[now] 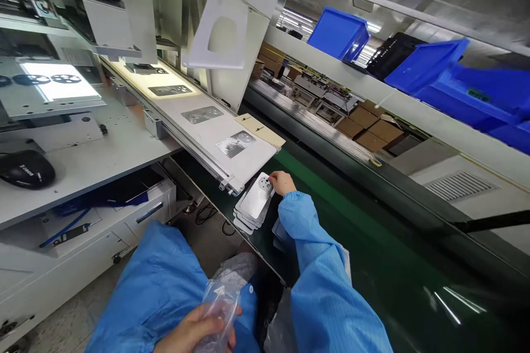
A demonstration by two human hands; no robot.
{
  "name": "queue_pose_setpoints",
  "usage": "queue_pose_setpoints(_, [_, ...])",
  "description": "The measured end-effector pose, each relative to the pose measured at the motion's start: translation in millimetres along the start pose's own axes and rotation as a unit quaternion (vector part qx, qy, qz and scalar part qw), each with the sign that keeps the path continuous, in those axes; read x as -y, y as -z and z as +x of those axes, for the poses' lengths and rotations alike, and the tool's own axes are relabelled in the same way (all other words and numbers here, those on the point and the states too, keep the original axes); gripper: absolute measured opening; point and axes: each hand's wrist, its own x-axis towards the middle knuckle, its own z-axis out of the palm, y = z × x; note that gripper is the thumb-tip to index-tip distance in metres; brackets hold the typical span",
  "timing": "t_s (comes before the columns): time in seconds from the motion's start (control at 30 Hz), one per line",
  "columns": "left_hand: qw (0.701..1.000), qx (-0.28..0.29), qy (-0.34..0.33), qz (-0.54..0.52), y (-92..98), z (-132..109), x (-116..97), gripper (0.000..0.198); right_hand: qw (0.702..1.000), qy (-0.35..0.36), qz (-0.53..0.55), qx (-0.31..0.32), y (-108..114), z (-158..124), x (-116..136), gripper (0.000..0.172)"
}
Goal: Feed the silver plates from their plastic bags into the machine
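Left hand (192,332) cut off by lower frame edge; clear plastic bag (221,309) in it also runs off that edge, contents unresolved through crumpled film. Right hand (282,183) covers one corner of the stack of metal plates (253,202); plate count undeterminable. Grey item (280,233) beside stack partly hidden by right sleeve (314,231); identity uncertain. Label on blue bin (479,95) too small to read; bin cut off by right edge. Lettering on computer mouse (27,169) illegible.

Blue plastic bins (339,34) sit on a shelf (356,91) (a black computer mouse (27,169) lies left).
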Motion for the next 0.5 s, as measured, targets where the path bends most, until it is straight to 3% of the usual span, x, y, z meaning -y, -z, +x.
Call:
queue_pose_setpoints(0.1, [1.000,-0.001,0.008,-0.001,0.6,-0.6,1.5,0.066,1.000,0.010,0.002,-0.003,8.9,-5.1,4.3,0.020])
queue_pose_setpoints(0.17, [1.000,0.001,0.003,0.009,1.9,0.7,3.3,0.066,0.999,0.032,0.004,-0.007,21.6,-26.6,10.5,0.022])
queue_pose_setpoints(0.23, [1.000,0.006,0.011,0.005,1.8,2.7,5.0,0.069,0.998,0.066,0.008,-0.010,32.6,-68.9,16.6,0.028])
queue_pose_setpoints(0.3, [0.999,0.020,0.025,0.003,-1.9,4.7,5.6,0.079,0.990,0.134,0.043,0.010,34.0,-128.5,19.1,0.036])
queue_pose_setpoints(0.4, [0.997,0.060,0.036,0.032,-16.7,8.4,1.4,0.101,0.928,0.284,0.189,0.150,9.0,-223.0,10.8,0.055])
queue_pose_setpoints(0.43, [0.995,0.079,0.044,0.046,-23.4,10.6,-1.2,0.107,0.902,0.299,0.231,0.207,-5.8,-249.4,3.2,0.051])
queue_pose_setpoints(0.5, [0.990,0.103,0.072,0.059,-37.3,16.8,-6.0,0.115,0.895,0.216,0.287,0.264,-39.4,-290.6,-20.6,0.030])
